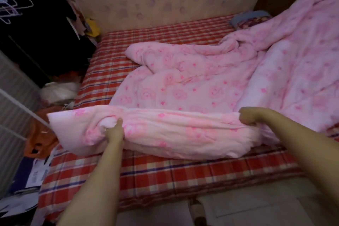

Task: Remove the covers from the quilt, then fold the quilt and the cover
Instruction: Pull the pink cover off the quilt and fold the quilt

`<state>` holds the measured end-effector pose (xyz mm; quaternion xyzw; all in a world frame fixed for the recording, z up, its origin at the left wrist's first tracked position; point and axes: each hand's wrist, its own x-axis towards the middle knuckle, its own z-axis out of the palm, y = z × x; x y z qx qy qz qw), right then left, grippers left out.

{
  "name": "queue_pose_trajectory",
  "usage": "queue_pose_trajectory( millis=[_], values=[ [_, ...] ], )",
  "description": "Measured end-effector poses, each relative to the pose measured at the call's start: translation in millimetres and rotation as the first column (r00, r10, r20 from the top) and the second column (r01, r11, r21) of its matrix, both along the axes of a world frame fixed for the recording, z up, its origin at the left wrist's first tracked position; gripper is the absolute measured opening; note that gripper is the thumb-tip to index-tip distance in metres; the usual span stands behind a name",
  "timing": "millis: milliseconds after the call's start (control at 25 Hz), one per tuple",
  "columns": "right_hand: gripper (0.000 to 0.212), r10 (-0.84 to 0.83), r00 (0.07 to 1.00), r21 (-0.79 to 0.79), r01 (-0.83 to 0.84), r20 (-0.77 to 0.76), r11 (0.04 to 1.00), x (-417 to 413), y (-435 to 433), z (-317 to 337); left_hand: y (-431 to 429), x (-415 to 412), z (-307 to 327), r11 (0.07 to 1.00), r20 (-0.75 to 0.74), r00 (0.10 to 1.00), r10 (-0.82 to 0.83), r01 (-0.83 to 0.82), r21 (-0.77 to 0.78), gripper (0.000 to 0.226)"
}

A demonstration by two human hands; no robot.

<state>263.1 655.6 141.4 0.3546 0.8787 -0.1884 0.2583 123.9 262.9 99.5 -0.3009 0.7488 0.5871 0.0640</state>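
Near front edge of bed (pixel 165 176): pink quilt (pixel 183 82) rolled. Left hand (pixel 114 132) pinches the roll; right hand (pixel 247 117) grips it, fingers curled.

Arms outstretched, left hand (pixel 114 132) and right hand (pixel 247 116) both gripping.

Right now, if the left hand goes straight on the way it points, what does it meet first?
Probably the pink quilt itself: the left hand holds its rolled near edge, so it would push into that roll at once. Depth is unclear.

The quilt (pixel 183 86) runs off the right edge; folds hide fingers of left hand (pixel 114 132) and right hand (pixel 247 117).
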Motion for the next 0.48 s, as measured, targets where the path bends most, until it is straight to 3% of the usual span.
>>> queue_pose_trajectory(
  millis=[80, 160, 280, 360, 400, 480],
  values=[
    [0.035, 0.123, 0.983, 0.143, -0.103, -0.134, 0.984, -50, 34, 18, 29, -60, 2, 0.996, -0.052, 0.999, -0.013, 0.008, -0.089, 0.082],
    [0.034, 0.157, 0.944, 0.280, -0.074, -0.289, 0.957, -124, 70, 39, 63, -134, 18, 0.991, -0.123, 0.989, -0.082, 0.067, -0.118, 0.078],
    [0.035, 0.027, 0.742, 0.327, 0.261, -0.670, 0.908, -224, 118, 56, 103, -231, 22, 0.947, -0.098, 0.941, -0.323, 0.322, -0.026, 0.084],
    [0.042, -0.015, 0.631, 0.253, 0.333, -0.776, 0.908, -272, 124, 45, 113, -246, -5, 0.935, 0.045, 0.935, -0.353, 0.353, -0.006, 0.076],
    [0.041, -0.052, 0.615, 0.158, 0.283, -0.787, 0.946, -286, 113, 27, 115, -238, -23, 0.953, 0.129, 0.945, -0.302, 0.296, 0.063, 0.069],
    [0.023, -0.204, 0.671, -0.158, 0.130, -0.713, 0.979, -293, 71, -39, 108, -207, -64, 0.975, 0.333, 0.928, -0.166, 0.104, 0.195, 0.058]
  ],
)
